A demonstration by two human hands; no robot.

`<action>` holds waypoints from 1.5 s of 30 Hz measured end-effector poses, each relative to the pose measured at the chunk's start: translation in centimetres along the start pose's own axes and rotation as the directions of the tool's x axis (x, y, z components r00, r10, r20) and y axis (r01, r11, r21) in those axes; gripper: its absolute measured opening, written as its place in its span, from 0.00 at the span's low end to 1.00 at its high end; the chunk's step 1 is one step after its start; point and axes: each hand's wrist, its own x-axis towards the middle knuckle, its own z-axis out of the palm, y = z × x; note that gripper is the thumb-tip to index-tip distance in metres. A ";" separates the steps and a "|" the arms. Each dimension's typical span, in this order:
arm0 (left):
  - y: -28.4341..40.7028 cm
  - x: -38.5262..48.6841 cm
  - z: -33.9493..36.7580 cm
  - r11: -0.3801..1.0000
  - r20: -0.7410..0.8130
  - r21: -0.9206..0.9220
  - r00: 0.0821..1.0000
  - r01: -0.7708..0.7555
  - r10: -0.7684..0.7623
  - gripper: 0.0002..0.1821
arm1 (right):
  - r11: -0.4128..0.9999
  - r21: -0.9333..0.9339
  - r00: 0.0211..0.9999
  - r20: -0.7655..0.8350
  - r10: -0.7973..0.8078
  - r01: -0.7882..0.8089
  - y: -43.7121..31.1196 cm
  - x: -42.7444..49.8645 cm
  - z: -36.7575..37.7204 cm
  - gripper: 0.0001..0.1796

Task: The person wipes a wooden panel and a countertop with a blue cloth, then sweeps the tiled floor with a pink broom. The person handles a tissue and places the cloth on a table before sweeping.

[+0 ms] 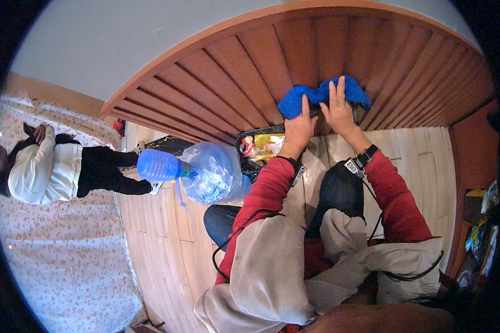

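A blue cloth lies bunched against the lower part of a brown, grooved wall panel. My left hand presses on the cloth's left part, index finger stretched forward. To its right, my right hand rests on the cloth with its fingers extended, a dark watch on that wrist. Both palms face the panel, and the cloth spans the space between the hands. What lies under the cloth is hidden. Just left of my left forearm is a black-lined bin with yellow and white litter inside.
A large clear blue water bottle with a hand pump stands left of the bin. Another person is at the far left beside a floral curtain. Shelved goods line the right edge. Pale plank flooring extends around my knees.
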 end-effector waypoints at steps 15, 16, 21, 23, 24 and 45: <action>-5.0 -0.3 -6.7 0.997 -0.576 -0.043 0.815 0.056 -0.071 0.55 | 0.942 -0.087 0.945 -0.001 -0.326 0.325 -8.1 5.5 0.4 0.34; -5.5 -0.7 -6.6 0.991 -0.462 -0.099 0.878 0.088 -0.124 0.55 | 0.939 -0.057 0.939 0.084 -0.335 0.340 -8.8 5.6 1.2 0.33; -8.0 -4.4 -5.1 0.995 -0.281 -0.002 0.955 0.097 -0.094 0.56 | 0.880 -0.092 0.804 0.458 -0.378 0.466 -10.0 3.6 3.3 0.33; -8.5 -4.5 -6.1 0.996 -0.304 -0.058 0.949 0.069 -0.083 0.55 | 0.913 -0.053 0.872 0.324 -0.367 0.404 -10.3 4.3 3.2 0.33; -8.5 -3.9 -7.1 0.993 -0.342 -0.105 0.936 0.050 -0.083 0.54 | 0.935 -0.033 0.876 0.362 -0.318 0.354 -10.7 5.2 2.9 0.34; -10.4 1.5 -16.6 0.993 -0.677 -0.051 0.734 -0.109 0.046 0.55 | 0.911 -0.040 0.908 0.108 -0.406 0.412 -15.7 15.8 2.2 0.45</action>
